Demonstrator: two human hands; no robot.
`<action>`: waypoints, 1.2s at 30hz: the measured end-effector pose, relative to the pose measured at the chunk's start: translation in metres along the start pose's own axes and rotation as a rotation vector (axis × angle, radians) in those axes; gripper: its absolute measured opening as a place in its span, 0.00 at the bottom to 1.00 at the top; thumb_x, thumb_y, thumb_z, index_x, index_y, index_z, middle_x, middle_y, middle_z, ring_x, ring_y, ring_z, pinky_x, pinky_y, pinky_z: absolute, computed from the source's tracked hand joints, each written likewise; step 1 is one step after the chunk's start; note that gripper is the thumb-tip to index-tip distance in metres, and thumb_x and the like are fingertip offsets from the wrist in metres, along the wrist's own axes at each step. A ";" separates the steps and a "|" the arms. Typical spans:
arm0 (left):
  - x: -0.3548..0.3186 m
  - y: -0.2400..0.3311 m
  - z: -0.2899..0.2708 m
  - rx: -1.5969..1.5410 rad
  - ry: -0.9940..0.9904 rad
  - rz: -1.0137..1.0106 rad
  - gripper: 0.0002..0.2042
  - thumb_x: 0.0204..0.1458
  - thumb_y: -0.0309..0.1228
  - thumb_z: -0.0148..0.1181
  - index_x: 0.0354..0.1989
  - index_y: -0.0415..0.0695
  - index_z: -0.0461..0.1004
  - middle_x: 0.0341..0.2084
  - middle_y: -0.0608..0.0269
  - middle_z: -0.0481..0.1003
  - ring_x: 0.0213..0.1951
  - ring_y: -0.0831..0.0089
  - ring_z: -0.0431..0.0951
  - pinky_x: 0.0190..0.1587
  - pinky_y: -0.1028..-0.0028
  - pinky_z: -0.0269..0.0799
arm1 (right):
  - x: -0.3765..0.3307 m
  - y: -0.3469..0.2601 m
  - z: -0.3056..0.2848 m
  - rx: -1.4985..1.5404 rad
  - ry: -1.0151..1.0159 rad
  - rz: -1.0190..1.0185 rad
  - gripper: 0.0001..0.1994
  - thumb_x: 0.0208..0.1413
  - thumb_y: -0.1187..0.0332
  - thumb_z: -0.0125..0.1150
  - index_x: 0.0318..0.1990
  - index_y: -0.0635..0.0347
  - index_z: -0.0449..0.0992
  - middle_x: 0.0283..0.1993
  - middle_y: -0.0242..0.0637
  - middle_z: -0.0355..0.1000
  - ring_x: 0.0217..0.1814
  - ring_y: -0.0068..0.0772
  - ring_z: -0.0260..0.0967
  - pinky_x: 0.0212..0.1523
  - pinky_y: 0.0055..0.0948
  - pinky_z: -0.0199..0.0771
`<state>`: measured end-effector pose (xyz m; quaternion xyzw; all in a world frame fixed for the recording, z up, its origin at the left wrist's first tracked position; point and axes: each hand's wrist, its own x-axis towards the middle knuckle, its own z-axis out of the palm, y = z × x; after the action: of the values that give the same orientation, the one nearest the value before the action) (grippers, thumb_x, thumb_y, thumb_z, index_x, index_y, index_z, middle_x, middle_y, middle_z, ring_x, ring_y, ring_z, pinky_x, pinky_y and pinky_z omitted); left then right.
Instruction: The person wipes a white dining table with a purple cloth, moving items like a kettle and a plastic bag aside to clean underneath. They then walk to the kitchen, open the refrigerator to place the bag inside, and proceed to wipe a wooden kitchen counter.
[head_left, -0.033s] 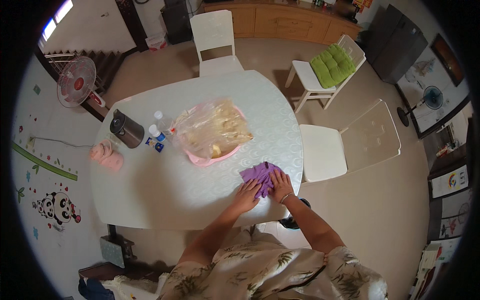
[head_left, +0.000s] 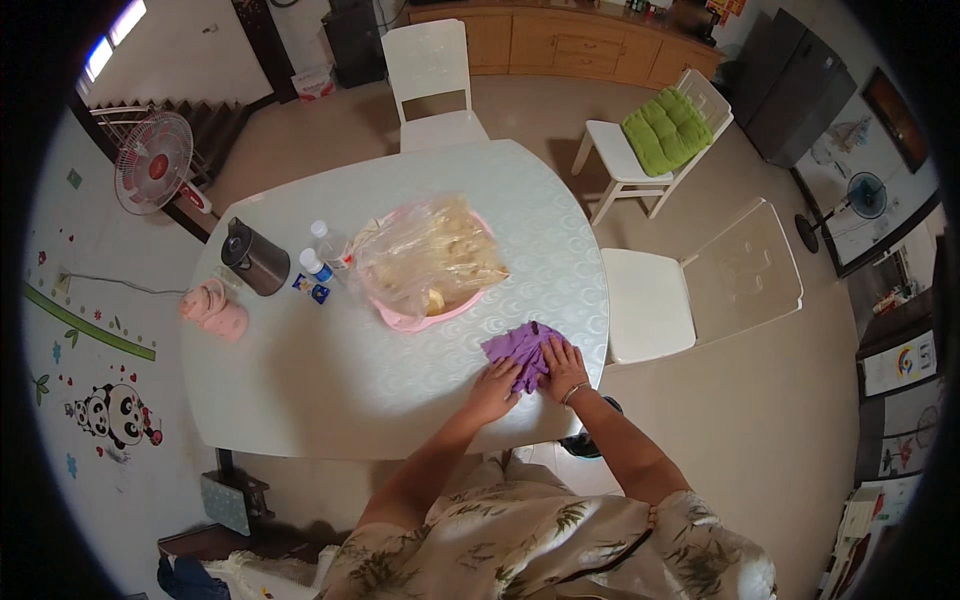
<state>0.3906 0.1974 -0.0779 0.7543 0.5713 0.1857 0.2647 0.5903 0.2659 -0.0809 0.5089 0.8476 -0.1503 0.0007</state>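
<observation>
A crumpled purple cloth (head_left: pixel 516 345) lies on the white patterned table (head_left: pixel 350 400), close to its near right edge. My left hand (head_left: pixel 493 388) rests at the cloth's lower left side, its fingertips on the fabric. On the cloth's right side lies my right hand (head_left: pixel 562 370), fingers stretched out over the folds and a bracelet at the wrist. Both hands press down side by side, with purple folds bunched between them. Beyond the cloth sits a pink basin (head_left: pixel 418 324), mostly covered by a clear plastic bag (head_left: pixel 435 245) with pale yellowish contents.
On the table's left stand a dark kettle (head_left: pixel 254 260), two white-capped bottles, a small blue packet (head_left: pixel 311 289) and a pink bundled item (head_left: pixel 215 310). White chairs (head_left: pixel 650 305) surround the table, one carrying a green cushion (head_left: pixel 667 132). A fan (head_left: pixel 154 162) stands at the far left.
The cloth looks slightly more bunched near my left fingers. Both hands stay in nearly the same place; the rest of the table is unchanged.
</observation>
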 end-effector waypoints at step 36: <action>0.041 -0.075 -0.089 -1.505 0.888 -0.597 0.33 0.42 0.13 0.52 0.60 0.49 0.59 0.51 0.60 0.69 0.51 0.62 0.71 0.51 0.63 0.71 | 0.163 0.022 -0.067 1.910 -0.091 0.530 0.18 0.62 0.56 0.47 0.43 0.66 0.70 0.33 0.39 0.71 0.30 0.34 0.72 0.31 0.34 0.73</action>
<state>0.2931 0.2693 -0.0547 0.0646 0.5200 0.7044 0.4788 0.5404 0.4329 -0.0479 0.4625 0.2287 -0.7847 -0.3435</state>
